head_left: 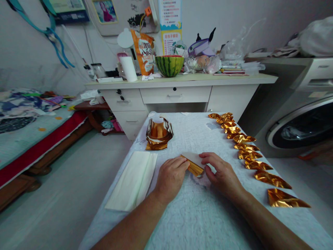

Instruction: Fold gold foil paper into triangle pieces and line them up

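A sheet of gold foil paper (195, 168), partly rolled so that its pale side shows along the far edge, lies in front of me on the cloth. The fingers of my left hand (170, 177) close over its left end. My right hand (221, 172) is at the right end, thumb and fingers apart around the paper's edge; whether the fingertips touch it is hard to tell. Beyond my left hand stands a stack of curled gold foil sheets (158, 131). Folded gold foil pieces (247, 154), pointed at the ends, form a row along the table's right side.
A pale folded paper stack (132, 180) lies left of my left hand on the cloth-covered table (187, 215). Behind is a white desk (179, 94) with a halved watermelon (169, 66) and an orange pouch (144, 52). A washing machine (296, 104) stands right, a bed (39, 132) left.
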Demonstrator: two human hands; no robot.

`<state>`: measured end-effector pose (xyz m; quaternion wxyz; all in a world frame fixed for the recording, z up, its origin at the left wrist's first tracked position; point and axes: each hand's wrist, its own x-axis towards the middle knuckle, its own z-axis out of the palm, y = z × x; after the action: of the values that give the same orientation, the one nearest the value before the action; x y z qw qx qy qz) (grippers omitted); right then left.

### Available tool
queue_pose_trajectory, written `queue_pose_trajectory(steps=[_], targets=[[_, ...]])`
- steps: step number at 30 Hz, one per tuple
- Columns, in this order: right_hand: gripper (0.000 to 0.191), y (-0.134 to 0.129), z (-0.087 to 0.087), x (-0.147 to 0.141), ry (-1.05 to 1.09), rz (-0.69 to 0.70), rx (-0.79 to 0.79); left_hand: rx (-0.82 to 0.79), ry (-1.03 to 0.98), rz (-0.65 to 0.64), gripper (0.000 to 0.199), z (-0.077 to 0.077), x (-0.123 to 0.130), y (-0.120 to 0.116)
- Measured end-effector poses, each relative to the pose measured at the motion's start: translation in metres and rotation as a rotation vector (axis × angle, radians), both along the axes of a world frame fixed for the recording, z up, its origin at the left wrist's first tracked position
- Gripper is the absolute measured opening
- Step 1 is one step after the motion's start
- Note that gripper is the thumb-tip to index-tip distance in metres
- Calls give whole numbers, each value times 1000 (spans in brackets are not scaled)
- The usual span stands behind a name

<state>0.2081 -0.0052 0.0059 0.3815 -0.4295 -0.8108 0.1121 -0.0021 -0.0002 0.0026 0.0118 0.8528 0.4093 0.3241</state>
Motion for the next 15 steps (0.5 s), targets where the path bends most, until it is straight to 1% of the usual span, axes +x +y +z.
queue_pose_trajectory(steps=[5, 8, 11, 15], targets=[[33, -2, 3, 1, -24, 42, -81, -118, 58, -25, 23, 2, 3, -4], [33, -4, 8, 1, -51, 46, -182, -204, 117, -54, 22, 8, 1, -12], [33, -4, 11, 0, -106, 40, -274, -248, 156, -58, 17, 16, -2, -19], [30, -3, 11, 0, -178, 69, -231, -278, 153, -78, 10, 22, -3, -21]])
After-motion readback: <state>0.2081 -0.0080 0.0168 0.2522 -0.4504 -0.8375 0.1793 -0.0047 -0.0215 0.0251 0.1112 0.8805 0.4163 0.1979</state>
